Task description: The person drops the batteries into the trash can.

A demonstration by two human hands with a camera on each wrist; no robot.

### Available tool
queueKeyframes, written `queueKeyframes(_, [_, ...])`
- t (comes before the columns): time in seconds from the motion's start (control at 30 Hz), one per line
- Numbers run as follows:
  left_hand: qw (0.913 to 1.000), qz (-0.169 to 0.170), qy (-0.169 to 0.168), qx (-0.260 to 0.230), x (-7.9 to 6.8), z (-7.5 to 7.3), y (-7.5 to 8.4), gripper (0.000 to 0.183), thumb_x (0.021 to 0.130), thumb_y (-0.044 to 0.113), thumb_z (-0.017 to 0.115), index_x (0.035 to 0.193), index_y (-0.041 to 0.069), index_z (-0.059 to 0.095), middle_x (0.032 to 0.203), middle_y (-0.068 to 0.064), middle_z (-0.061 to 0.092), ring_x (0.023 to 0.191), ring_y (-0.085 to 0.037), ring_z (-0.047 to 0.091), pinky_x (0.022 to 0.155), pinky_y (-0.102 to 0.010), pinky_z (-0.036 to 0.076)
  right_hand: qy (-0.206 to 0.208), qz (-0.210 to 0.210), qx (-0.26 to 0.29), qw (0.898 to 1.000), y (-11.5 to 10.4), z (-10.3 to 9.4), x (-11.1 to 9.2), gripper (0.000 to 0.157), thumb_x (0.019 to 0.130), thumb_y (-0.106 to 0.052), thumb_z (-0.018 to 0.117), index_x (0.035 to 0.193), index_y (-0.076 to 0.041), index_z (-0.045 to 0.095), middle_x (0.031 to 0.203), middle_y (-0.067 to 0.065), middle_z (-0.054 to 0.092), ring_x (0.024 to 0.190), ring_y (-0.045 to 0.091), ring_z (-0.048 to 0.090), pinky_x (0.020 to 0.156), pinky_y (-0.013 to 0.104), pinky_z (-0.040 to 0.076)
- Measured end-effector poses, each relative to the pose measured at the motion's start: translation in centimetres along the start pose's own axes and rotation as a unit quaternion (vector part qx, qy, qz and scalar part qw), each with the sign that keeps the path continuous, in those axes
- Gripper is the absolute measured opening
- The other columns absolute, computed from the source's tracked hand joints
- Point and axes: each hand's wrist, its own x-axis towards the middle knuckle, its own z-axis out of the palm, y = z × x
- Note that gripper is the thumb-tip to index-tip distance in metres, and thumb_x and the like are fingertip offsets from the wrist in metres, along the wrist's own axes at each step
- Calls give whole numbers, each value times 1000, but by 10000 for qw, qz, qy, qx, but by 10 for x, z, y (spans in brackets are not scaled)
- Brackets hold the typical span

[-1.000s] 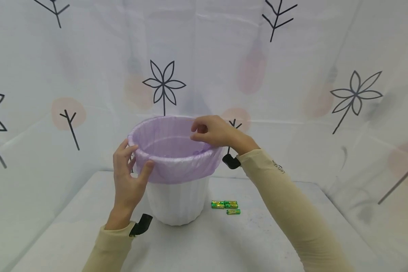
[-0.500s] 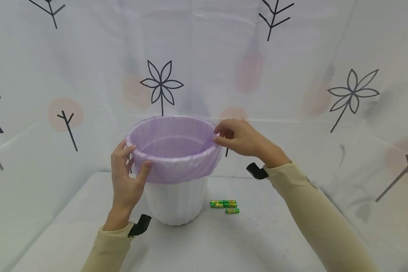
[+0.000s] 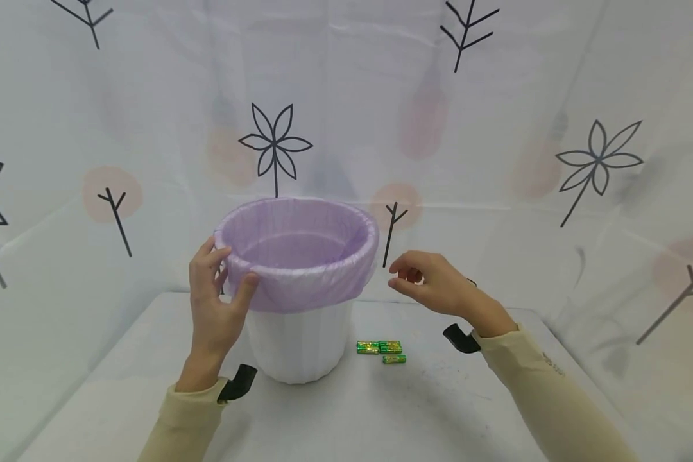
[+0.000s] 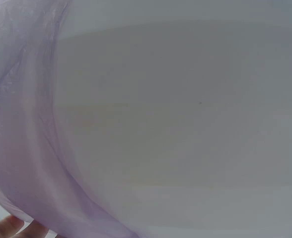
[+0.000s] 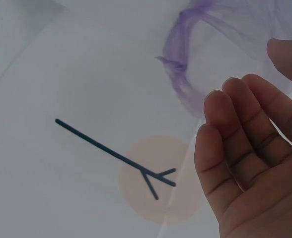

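A white trash can (image 3: 300, 340) stands upright, lined with a thin purple garbage bag (image 3: 300, 289) folded down over its rim. My left hand (image 3: 216, 301) holds the can at its upper left, fingers bent at the rim and thumb against the bag's front. In the left wrist view, the bag (image 4: 32, 139) hangs along the can's white wall (image 4: 185, 124), with fingertips (image 4: 7, 227) at the lower corner. To the right of the can, my right hand (image 3: 439, 285) hangs in the air, fingers loosely curled around nothing. Its bare palm and fingers (image 5: 235, 134) show in the right wrist view.
Several green and yellow batteries (image 3: 379, 347) lie on the white table (image 3: 439, 385) right of the can, below my right hand. One battery (image 3: 394, 359) lies a little nearer. A white cloth backdrop (image 3: 496, 96) printed with flowers and twigs surrounds the table.
My right hand has left the bag's right rim and moved right and down, away from the can. My left hand stays at the rim. The batteries have not moved.
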Motion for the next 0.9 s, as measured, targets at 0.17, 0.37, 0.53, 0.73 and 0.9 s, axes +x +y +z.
queueKeyframes(0.17, [10000,-42,-18,37,0,0,2,48,84,3,65,125,-6,42,143,-24,32,127,-34,38,99,-65,36,-67,172,62,9998,11,17,-13,16,89,-20,66,103,-13,65,87,-9,58,80,11,53,73,35,52])
queueKeyframes(0.37, [10000,-44,-16,84,0,0,3,48,84,4,65,125,-6,42,143,-24,31,127,-35,38,99,-64,36,-171,367,94,9991,20,34,-23,16,89,-23,67,103,-14,65,86,-10,57,79,11,52,71,31,51])
queueKeyframes(0.53, [9999,-91,-38,123,0,0,4,48,84,3,65,125,-6,42,143,-25,31,128,-34,38,100,-64,36,-276,352,2,9990,27,48,-31,16,89,-22,67,102,-14,65,85,-11,57,77,9,51,67,25,49])
queueKeyframes(0.73, [9999,-80,-17,69,-1,0,2,49,85,5,65,126,-6,42,144,-23,31,128,-35,38,99,-64,35,-465,526,-151,9974,35,64,-40,16,88,-25,67,102,-16,65,85,-13,56,77,8,51,66,24,48])
queueKeyframes(0.9, [9999,-101,-40,98,-1,0,2,49,84,5,66,126,-5,43,144,-23,32,129,-34,37,100,-64,35,-659,705,-127,9952,42,77,-48,20,87,-28,69,103,-16,64,86,-13,55,80,11,53,68,25,48])
